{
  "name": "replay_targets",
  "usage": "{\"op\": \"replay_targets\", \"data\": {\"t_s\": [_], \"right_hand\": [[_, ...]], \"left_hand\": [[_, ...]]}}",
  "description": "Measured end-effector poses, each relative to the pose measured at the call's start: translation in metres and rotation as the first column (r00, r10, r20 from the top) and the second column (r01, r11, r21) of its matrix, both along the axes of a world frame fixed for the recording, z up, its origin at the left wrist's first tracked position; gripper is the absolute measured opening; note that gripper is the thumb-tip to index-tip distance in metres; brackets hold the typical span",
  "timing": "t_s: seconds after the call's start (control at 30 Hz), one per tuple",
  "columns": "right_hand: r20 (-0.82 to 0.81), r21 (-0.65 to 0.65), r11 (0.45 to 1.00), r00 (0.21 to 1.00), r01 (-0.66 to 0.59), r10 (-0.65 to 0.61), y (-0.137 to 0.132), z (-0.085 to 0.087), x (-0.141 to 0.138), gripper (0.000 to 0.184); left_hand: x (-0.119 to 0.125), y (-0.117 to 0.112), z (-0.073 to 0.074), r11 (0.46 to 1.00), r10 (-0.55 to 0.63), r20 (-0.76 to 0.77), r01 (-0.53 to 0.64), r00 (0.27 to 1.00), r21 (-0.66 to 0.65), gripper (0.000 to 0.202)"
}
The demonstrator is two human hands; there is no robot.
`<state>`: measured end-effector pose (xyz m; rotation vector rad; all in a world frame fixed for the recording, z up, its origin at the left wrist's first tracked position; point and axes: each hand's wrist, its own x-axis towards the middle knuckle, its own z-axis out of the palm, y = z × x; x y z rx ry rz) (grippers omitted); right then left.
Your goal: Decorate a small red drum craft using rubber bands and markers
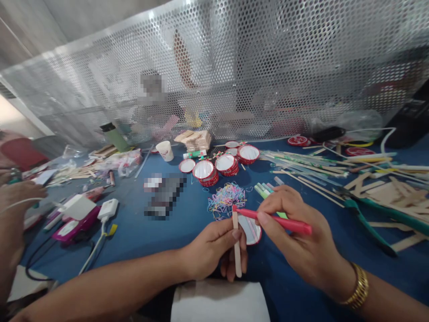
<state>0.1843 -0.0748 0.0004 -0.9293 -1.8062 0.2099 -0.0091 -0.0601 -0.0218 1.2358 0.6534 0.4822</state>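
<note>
My left hand (211, 250) is closed on a flat wooden craft stick (236, 250), held nearly upright. Behind the stick shows part of a small red-rimmed cap with a white inside (252, 231); whether the left hand also holds it I cannot tell. My right hand (298, 241) pinches a red straw (278, 220), whose left tip meets the top of the stick. Some green and white straws (266, 190) stick out behind the right fingers. Just beyond both hands, a heap of small coloured rubber bands (226, 199) lies on the blue table.
Several red-rimmed caps (214, 167) stand mid-table, with a paper cup (165, 150) and stacked sticks (196, 139) behind. Green-handled pliers (365, 219) and loose sticks and straws lie right. Another person's hand (15, 197) is at left, near a white charger (107, 209). A perforated metal screen (268, 67) closes the back.
</note>
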Motion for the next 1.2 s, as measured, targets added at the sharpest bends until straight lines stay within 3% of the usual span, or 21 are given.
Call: {"op": "replay_targets", "data": {"t_s": [0.7, 1.2], "right_hand": [[-0.009, -0.012, 1.000, 1.000, 0.022, -0.022, -0.0006, 0.0020, 0.0009, 0.014], [-0.014, -0.013, 1.000, 1.000, -0.004, 0.003, -0.0009, -0.0013, -0.0007, 0.013]], "left_hand": [[-0.0004, 0.0003, -0.0028, 1.000, -0.003, 0.042, 0.003, 0.999, -0.021, 0.032], [-0.0011, 0.0000, -0.0001, 1.000, -0.010, -0.020, 0.010, 1.000, 0.001, 0.040]]}}
